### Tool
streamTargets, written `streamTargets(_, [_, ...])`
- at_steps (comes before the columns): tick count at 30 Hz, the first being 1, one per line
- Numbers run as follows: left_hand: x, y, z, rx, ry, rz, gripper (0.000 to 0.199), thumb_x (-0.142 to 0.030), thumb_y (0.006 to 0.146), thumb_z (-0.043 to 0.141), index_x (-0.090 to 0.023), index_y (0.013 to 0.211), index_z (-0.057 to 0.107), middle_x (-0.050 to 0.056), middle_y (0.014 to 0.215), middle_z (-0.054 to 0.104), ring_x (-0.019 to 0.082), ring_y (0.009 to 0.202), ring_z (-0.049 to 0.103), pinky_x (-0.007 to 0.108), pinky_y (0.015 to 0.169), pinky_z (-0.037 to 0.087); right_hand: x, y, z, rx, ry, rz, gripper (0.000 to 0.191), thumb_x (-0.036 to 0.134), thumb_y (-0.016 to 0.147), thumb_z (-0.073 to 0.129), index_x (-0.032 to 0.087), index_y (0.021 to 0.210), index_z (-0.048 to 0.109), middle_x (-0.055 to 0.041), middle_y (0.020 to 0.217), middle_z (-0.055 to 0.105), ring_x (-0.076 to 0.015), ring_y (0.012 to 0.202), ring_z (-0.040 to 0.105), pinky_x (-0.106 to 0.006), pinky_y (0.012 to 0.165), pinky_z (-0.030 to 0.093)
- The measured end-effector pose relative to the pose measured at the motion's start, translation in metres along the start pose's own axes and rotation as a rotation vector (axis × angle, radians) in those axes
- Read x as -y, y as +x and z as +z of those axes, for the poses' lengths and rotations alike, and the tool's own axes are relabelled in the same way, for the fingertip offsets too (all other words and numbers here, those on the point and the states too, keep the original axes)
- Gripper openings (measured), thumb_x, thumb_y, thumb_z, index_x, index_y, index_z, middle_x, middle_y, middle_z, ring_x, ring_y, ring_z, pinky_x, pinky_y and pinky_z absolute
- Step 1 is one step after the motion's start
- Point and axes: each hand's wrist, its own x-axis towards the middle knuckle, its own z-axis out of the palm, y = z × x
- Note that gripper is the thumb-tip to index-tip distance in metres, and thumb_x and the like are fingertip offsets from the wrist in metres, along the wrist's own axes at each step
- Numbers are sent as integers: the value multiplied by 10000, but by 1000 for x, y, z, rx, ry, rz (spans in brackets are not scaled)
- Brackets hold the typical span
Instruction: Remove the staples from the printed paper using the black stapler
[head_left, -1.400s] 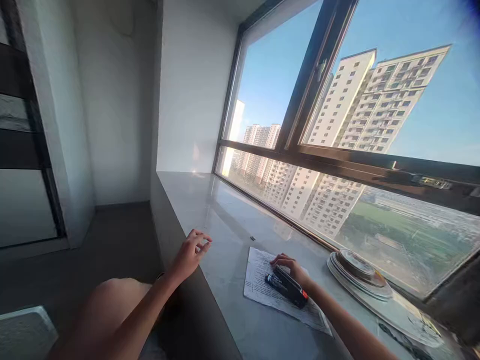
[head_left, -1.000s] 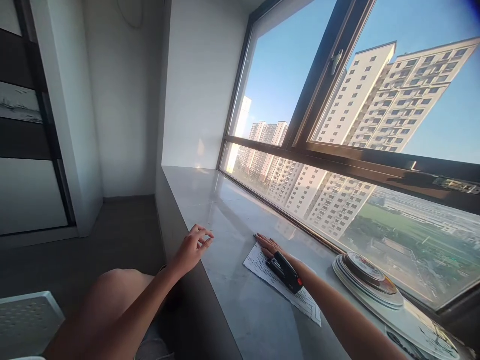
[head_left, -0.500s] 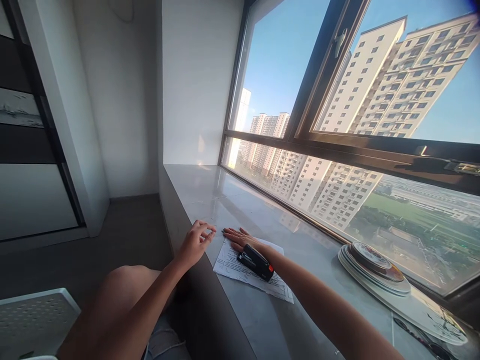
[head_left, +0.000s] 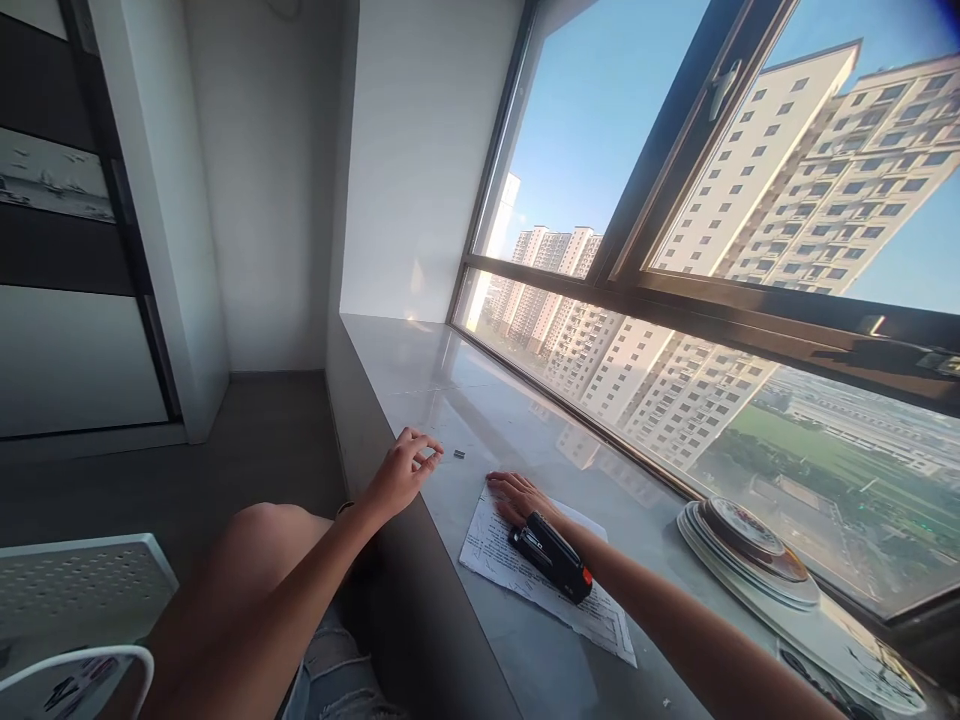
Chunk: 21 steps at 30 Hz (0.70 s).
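My right hand (head_left: pixel 521 497) lies flat with fingers extended on the upper part of a printed sheet of paper (head_left: pixel 491 545). A black stapler (head_left: pixel 551 558) with a red mark at its end rests on the sheet, close against my right wrist. Over the sill's front edge hovers my left hand (head_left: pixel 405 470), its fingers loosely bent and apart, with nothing visible in them. Just beyond its fingertips, a small strip of staples (head_left: pixel 459 454) lies on the grey sill (head_left: pixel 409 375).
Several stacked plates (head_left: pixel 742 545) sit on a larger pale board (head_left: pixel 862 640) at the right, with a dark item (head_left: pixel 810 672) beside them. The window (head_left: pixel 540 275) runs along the sill. A white perforated basket (head_left: pixel 90 570) stands at lower left near my knee.
My right hand has slid the paper, with the stapler on it, rightward and nearer, away from the staple strip, which now shows fully. The camera view has shifted slightly.
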Motion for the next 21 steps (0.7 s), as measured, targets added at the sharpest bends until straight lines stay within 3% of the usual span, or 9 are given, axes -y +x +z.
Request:
streamTargets(3, [-2, -1, 2, 1, 1, 6, 269, -432, 976, 519, -227, 982, 694, 53, 1087, 557, 129, 754, 663, 267, 643, 547, 22, 2, -5, 66, 46, -71, 460, 401, 1017, 426, 310, 1464, 488, -38, 1517, 496, -230, 1400, 455, -372, 1189, 350])
streamTargets(7, [-5, -2, 7, 46, 20, 4, 285, -418, 974, 496, -215, 980, 697, 69, 1056, 601, 156, 771, 661, 283, 647, 544, 42, 28, -8, 70, 133, -168, 469, 454, 1029, 405, 327, 1470, 501, -4, 1516, 497, -220, 1409, 456, -342, 1202, 335])
streamTargets(11, [-7, -6, 13, 155, 58, -31, 273, -400, 953, 503, -220, 980, 707, 81, 1032, 679, 192, 793, 663, 323, 696, 557, 46, 52, -4, 53, 180, -226, 490, 499, 1024, 406, 310, 1461, 519, -23, 1486, 527, -227, 1403, 463, -349, 1194, 339])
streamTargets(15, [-3, -15, 23, 328, 88, -28, 213, -338, 920, 562, -283, 1031, 734, 62, 1085, 712, 233, 897, 683, 362, 804, 549, 41, 56, -5, 27, 279, -244, 491, 514, 1031, 398, 243, 1399, 581, -58, 1461, 553, -239, 1373, 489, -364, 1170, 362])
streamTargets(18, [4, -22, 30, 373, 169, -2, 173, -288, 880, 622, -309, 1001, 744, 61, 1112, 700, 282, 1060, 657, 376, 860, 523, 31, 44, -16, -164, 375, -73, 473, 546, 1024, 407, 228, 1274, 652, -78, 1348, 637, -247, 1248, 584, -395, 1084, 446])
streamTargets(21, [8, -25, 36, 375, 237, 9, 166, -249, 873, 618, -286, 986, 735, 78, 1109, 685, 305, 1139, 616, 406, 910, 496, 27, 13, -29, -504, 439, 243, 525, 571, 1033, 339, 201, 1006, 711, -71, 870, 736, -234, 888, 677, -395, 873, 540])
